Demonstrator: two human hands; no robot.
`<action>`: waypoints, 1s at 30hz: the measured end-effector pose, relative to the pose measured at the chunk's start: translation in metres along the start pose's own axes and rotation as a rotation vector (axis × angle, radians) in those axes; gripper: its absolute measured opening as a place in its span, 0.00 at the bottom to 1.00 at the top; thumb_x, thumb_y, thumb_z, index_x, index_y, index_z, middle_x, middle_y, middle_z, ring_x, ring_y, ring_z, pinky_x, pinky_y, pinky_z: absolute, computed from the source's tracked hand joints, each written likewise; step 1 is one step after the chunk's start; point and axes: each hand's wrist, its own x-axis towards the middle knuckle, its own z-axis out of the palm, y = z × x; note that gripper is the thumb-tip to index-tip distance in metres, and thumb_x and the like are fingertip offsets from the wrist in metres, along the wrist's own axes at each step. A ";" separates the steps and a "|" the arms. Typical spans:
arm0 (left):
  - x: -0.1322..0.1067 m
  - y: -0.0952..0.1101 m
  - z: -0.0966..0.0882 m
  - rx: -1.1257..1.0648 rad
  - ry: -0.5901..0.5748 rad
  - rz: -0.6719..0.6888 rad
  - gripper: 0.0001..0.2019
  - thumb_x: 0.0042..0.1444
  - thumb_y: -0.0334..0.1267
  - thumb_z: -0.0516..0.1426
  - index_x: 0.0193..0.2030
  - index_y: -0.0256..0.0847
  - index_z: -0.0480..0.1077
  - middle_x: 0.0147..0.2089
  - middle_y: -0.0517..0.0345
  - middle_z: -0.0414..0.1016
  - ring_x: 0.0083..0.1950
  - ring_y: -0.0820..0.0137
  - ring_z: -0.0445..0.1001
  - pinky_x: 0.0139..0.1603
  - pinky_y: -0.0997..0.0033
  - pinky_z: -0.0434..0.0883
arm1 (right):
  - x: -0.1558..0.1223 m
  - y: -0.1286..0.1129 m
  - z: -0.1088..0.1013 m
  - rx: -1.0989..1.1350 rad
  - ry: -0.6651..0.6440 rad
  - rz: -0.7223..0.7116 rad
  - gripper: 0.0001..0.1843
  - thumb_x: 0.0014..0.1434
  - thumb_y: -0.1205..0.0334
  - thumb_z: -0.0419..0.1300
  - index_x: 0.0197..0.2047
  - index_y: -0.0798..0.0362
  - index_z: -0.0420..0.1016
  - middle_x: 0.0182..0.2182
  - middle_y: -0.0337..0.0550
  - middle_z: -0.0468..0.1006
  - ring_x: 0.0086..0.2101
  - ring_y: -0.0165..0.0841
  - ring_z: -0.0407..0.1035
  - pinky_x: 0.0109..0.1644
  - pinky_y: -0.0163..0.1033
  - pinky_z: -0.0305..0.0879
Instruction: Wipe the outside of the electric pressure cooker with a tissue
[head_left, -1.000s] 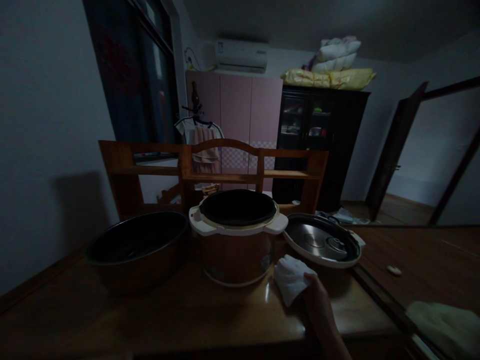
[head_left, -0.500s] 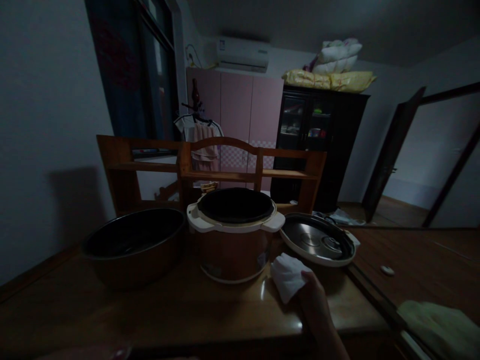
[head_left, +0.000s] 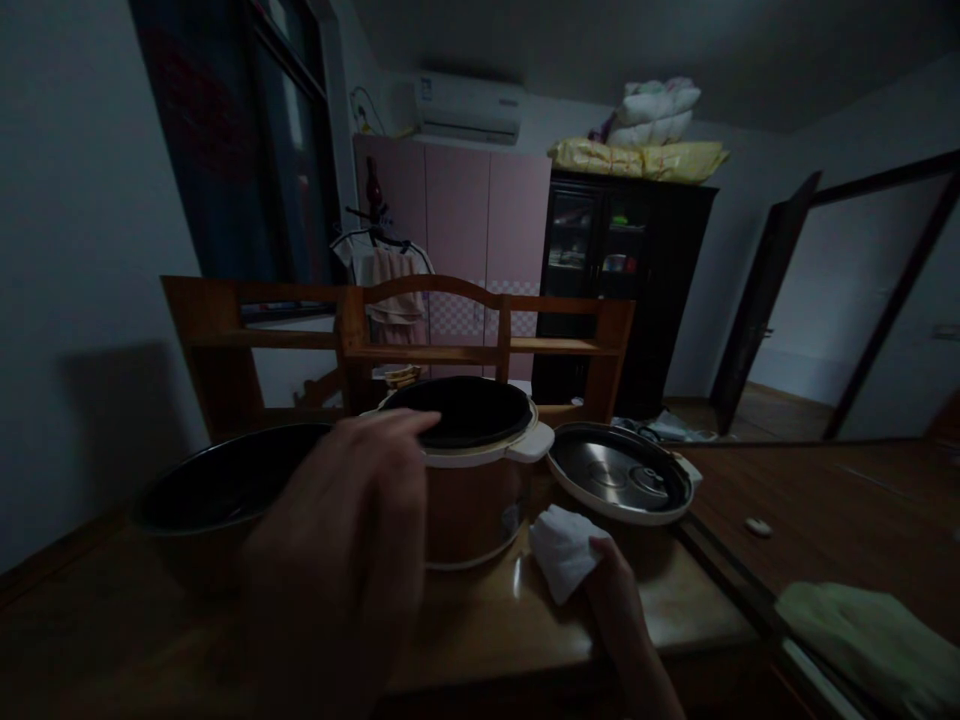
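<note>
- While the fingers (head_left: 599, 547) of the right hand (head_left: 619, 592) grip one edge of a bunched white cloth (head_left: 564, 550), the rest of it spreads toward the cooker; whether it touches the tabletop (head_left: 480, 640) I cannot tell.
- The left hand (head_left: 345, 540) is raised nearer the camera and blurred, one finger pointing right across the cooker's rim in the view; I cannot tell whether its fingers are released or closed on something.
- Behind the hands, the cooker (head_left: 476, 510) stands upright and uncovered on the tabletop, its opening dark, its pale right handle (head_left: 532, 443) showing.
- Just right of it, beyond the white cloth, the lid (head_left: 606, 474) lies with its metal inner face up.
- To the left, a wide dark pot (head_left: 191, 545) sits on the tabletop, partly hidden by the left hand.
- A wooden shelf rack (head_left: 424, 353) rises behind these.
- Off to the right are a small white object (head_left: 757, 526) and a pale green cloth (head_left: 862, 635).
- Farther back stand a pink wardrobe (head_left: 457, 210) and a black cabinet (head_left: 671, 270).
</note>
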 end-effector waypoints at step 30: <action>0.009 -0.081 0.124 0.579 -0.070 0.200 0.21 0.70 0.37 0.45 0.25 0.39 0.67 0.25 0.53 0.74 0.27 0.68 0.72 0.30 0.65 0.56 | 0.001 0.001 -0.002 0.020 -0.013 0.016 0.17 0.46 0.54 0.66 0.39 0.53 0.82 0.39 0.44 0.86 0.48 0.46 0.77 0.59 0.47 0.68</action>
